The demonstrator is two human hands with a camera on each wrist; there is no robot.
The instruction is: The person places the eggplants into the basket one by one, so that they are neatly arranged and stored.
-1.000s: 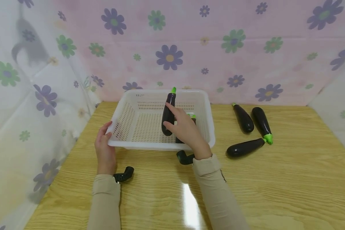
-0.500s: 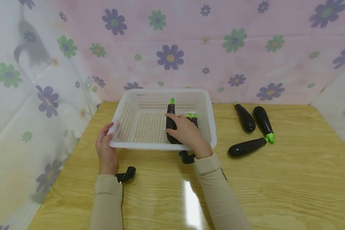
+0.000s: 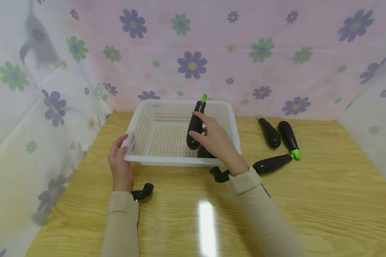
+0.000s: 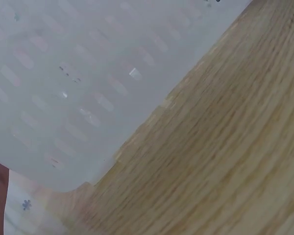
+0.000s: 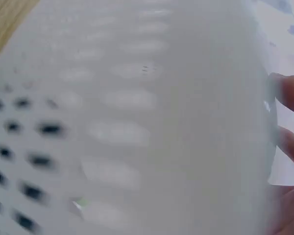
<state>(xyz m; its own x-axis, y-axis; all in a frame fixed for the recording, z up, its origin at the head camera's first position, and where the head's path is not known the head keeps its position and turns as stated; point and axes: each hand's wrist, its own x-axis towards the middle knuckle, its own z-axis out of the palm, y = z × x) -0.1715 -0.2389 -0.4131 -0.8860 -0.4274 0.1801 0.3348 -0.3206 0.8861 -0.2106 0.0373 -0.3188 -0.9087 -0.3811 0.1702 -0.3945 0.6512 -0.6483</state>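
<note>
Right grip (image 3: 213, 137): part-closed, pinching a tilted eggplant (image 3: 196, 124) over the basket (image 3: 167, 160).
Left grip (image 3: 120, 162): curled at the basket's rim.
Below right grip: dark shape (image 3: 204, 152), probably another eggplant, largely hidden.
Risk: glossy skin could slip the pinch, striking it.

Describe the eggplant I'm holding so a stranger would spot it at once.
Find the white basket on the wooden table. At its right half, the person's right hand grips a glossy, dark, green-tipped eggplant. It alone is held: three other eggplants lie on the table, right of the basket.
</note>
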